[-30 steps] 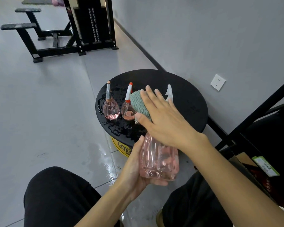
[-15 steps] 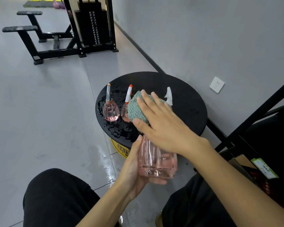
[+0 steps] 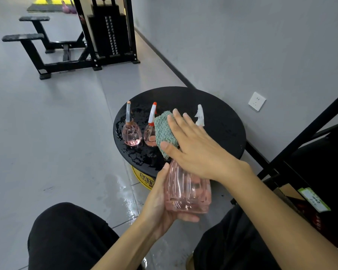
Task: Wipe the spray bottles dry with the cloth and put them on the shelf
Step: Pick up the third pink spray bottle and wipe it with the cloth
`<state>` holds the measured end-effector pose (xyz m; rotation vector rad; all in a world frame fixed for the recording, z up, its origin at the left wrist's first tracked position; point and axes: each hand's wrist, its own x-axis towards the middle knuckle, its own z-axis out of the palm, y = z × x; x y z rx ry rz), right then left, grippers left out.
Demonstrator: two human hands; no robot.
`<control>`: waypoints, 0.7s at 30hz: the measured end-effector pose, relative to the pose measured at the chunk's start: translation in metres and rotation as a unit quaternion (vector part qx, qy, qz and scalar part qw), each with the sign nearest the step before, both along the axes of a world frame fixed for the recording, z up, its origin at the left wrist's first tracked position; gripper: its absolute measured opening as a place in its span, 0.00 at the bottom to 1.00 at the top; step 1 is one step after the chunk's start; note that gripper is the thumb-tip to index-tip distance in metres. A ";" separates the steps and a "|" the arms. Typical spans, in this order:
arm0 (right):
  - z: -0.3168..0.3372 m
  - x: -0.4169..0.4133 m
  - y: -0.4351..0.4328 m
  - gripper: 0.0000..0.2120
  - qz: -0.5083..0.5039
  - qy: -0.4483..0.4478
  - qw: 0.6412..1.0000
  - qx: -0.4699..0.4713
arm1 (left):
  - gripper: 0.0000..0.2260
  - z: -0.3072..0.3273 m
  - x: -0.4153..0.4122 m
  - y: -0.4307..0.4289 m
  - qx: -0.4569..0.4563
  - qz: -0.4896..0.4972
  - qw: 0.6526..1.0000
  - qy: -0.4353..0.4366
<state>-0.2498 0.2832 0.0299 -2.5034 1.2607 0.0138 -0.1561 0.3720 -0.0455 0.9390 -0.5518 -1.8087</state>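
Drying pink clear plastic spray bottle (image 3: 185,193), just off round black worktop's (image 3: 222,117) near edge.
My left grip (image 3: 160,203) wraps its base; right grip (image 3: 195,149) flat, pressing green knitted cloth (image 3: 163,131) against its neck. I should rotate it steadily.

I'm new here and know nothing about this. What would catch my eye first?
In the middle, the left hand grips a pink spray bottle by its base while the right hand presses a green cloth onto its top. Behind them, a grey-nozzled bottle and a red-nozzled bottle stand on a wet round black table.
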 end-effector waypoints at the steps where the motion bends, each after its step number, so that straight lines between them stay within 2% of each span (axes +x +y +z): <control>1: 0.000 -0.001 0.004 0.34 0.012 -0.001 1.000 0.004 | 0.26 -0.001 0.002 0.000 -0.002 0.004 1.000 -0.001; 5: 0.004 -0.009 0.017 0.32 0.036 -0.002 0.999 0.015 | 0.24 0.001 0.007 0.000 -0.002 -0.002 1.000 -0.012; 8: 0.005 -0.005 0.006 0.34 0.009 -0.006 1.000 -0.008 | 0.28 0.001 0.005 0.001 -0.013 -0.022 1.000 -0.012; 12: 0.007 -0.002 -0.011 0.37 -0.037 -0.045 0.998 0.005 | 0.27 0.000 0.001 0.003 -0.016 -0.017 1.000 -0.010; 17: 0.001 -0.013 0.019 0.36 0.029 -0.048 0.998 0.001 | 0.24 0.002 0.010 0.000 -0.019 0.006 1.000 -0.022; 21: 0.002 -0.019 0.023 0.37 0.025 -0.029 0.999 -0.011 | 0.25 0.000 0.011 0.001 -0.023 -0.011 0.999 -0.023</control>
